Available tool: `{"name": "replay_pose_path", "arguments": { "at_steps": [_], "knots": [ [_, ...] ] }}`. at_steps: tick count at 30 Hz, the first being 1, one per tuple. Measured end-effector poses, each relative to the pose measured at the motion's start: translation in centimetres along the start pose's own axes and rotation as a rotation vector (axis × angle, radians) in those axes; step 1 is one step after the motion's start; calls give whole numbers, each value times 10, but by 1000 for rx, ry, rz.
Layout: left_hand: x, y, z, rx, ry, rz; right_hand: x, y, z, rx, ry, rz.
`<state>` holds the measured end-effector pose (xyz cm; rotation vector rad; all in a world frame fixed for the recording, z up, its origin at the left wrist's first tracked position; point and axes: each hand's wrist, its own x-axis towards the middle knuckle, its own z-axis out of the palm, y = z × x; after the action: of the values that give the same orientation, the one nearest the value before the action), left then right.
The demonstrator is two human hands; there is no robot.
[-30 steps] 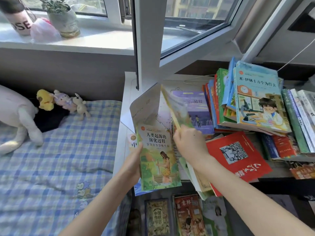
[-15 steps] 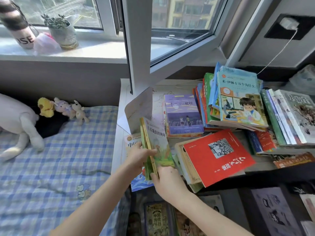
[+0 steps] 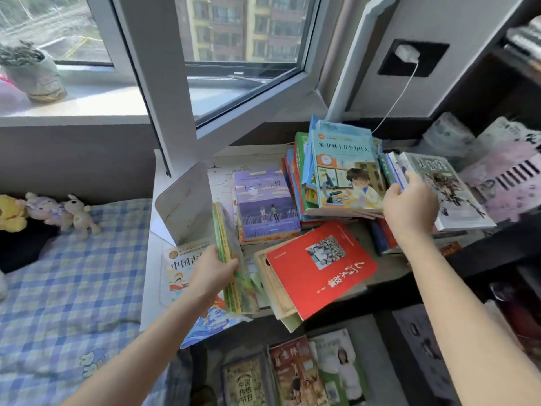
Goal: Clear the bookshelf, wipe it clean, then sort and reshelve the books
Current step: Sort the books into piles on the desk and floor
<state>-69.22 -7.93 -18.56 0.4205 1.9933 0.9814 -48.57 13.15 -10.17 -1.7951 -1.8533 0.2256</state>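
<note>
Left grip point(image 3: 212, 271) clamps a thin sheaf of green books point(image 3: 231, 259) on edge on the surface point(image 3: 150, 288) under the window. Right grip point(image 3: 409, 206) curls over the ends of slim books point(image 3: 390, 168) wedged between the tilted pile point(image 3: 345, 171) and a grey book point(image 3: 450, 194). Pulling those out could unprop the pile — it leans toward the red book point(image 3: 319, 268), which overhangs the edge and might slide off. Held one-handed, the sheaf may fan and slip.

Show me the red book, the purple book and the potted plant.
red book point(image 3: 321, 275), head view, middle of cover.
purple book point(image 3: 266, 205), head view, middle of cover.
potted plant point(image 3: 36, 80), head view, on its pot.
</note>
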Motion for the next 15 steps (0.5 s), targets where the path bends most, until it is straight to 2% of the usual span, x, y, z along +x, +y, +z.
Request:
{"name": "replay_pose_path", "arguments": {
  "at_steps": [5,9,12,15],
  "knots": [
    [6,8,11,86,72,50,63,64,32,-430,-204,272],
    [6,16,16,94,52,38,81,87,50,-459,-328,418],
    [10,20,20,109,47,56,90,88,56,-550,-399,356],
    [13,25,26,110,24,67,88,95,64,-577,-353,283]
  ]
}}
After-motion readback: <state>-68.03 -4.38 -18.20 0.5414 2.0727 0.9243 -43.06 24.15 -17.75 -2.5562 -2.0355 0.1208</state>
